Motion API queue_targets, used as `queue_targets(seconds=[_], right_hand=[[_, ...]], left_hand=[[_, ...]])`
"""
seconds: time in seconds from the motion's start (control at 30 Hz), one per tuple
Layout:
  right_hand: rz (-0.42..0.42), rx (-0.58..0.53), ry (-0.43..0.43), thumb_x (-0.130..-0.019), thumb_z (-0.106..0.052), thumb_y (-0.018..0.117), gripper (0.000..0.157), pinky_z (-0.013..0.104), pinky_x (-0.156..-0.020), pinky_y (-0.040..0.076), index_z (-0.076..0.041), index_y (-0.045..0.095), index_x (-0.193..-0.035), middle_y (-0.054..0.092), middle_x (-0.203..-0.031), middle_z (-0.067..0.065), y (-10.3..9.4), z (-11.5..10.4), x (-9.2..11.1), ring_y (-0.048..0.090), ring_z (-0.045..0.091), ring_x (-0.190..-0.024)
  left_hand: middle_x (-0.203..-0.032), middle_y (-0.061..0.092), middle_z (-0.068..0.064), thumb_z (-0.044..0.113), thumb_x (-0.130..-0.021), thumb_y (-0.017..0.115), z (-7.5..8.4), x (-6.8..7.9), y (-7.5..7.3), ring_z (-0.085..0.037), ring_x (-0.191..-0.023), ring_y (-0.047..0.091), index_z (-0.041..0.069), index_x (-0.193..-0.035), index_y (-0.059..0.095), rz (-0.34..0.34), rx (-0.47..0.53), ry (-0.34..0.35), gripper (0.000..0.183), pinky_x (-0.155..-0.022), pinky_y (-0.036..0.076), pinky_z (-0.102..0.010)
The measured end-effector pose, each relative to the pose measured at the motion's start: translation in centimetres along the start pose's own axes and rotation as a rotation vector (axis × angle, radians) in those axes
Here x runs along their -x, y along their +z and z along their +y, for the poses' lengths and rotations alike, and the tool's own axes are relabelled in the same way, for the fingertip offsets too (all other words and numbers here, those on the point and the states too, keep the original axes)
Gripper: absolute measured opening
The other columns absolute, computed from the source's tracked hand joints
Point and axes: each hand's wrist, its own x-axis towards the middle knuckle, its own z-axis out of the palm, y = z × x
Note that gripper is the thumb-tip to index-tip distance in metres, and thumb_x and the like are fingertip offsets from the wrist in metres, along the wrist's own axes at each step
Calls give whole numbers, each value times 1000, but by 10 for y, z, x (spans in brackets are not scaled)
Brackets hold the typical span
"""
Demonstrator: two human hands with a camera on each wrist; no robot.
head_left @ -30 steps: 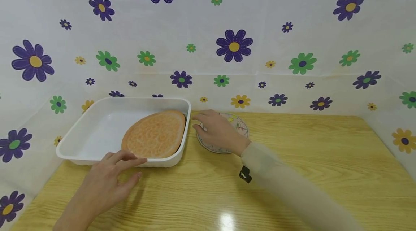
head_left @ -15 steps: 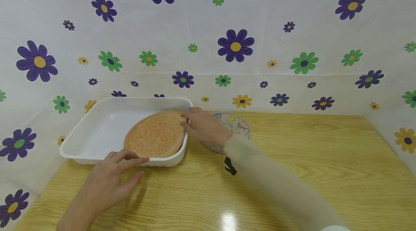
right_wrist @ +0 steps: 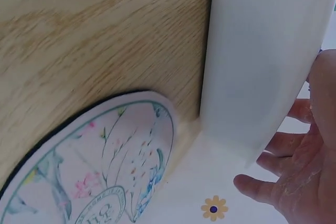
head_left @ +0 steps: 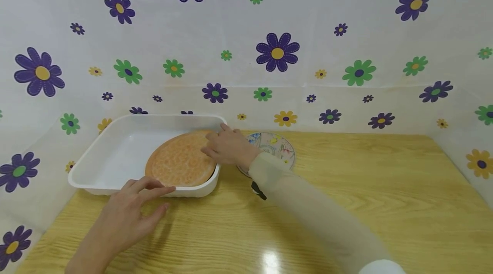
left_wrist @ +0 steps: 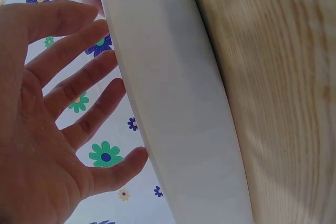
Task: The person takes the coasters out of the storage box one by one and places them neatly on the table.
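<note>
Half a second or so ago I had the right hand (head_left: 230,145) just reaching the white tray's (head_left: 173,116) right rim; now it sits further over, across the right edge of the bread-patterned mat (head_left: 179,158) lying inside. I judge that work on the mat is only starting, and I cannot tell whether those fingers pinch it. My left hand (head_left: 129,214) is relaxed, fingers extended against the near rim. Beside the tray, a round floral mat (head_left: 275,142) lies on the wood-grain table (head_left: 354,180), with flower-printed sheeting (head_left: 239,21) behind
</note>
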Motion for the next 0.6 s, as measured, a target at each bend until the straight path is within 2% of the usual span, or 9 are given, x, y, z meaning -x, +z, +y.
queue_targets(seconds=[0.17, 0.27, 0.37, 0.47, 0.6], right_hand=[[-9, -75, 55, -109, -49, 38, 56, 57, -119, 35, -17, 45, -154, 53, -155, 6, 2, -4, -6, 29, 35, -155], [35, -147, 88, -107, -44, 45, 53, 57, -121, 33, -16, 48, -152, 53, -155, 7, 4, -5, -8, 31, 36, -155], [115, -235, 80, -105, -35, 53, 50, 51, -122, 34, -10, 52, -149, 59, -148, 10, 4, -5, -8, 41, 35, -149], [190, -351, 48, -103, -24, 57, 48, 42, -116, 43, -3, 54, -146, 64, -140, 16, 2, -7, -7, 57, 32, -135], [259, -510, 41, -100, -16, 59, 47, 36, -110, 49, -2, 54, -145, 62, -142, 16, -1, -10, -5, 62, 26, -127]], left_hand=[[-102, 67, 10, 19, -74, 87, -1, 1, 0, -20, -89, 64, 28, -107, 80, 5, -3, 4, 35, -66, 52, -38], [-102, 67, 10, 19, -74, 87, 0, 1, 0, -20, -90, 64, 29, -107, 80, -2, -5, -5, 35, -67, 52, -39], [-102, 67, 10, 19, -75, 87, 0, 1, 0, -20, -90, 64, 29, -107, 80, -8, -2, -17, 35, -66, 51, -38], [-102, 67, 10, 19, -75, 87, 1, 1, 0, -20, -91, 64, 29, -107, 80, -5, 0, -16, 35, -64, 49, -37], [-102, 67, 10, 19, -74, 87, 1, 0, -1, -21, -91, 64, 29, -107, 80, -6, 1, -17, 35, -63, 48, -36]])
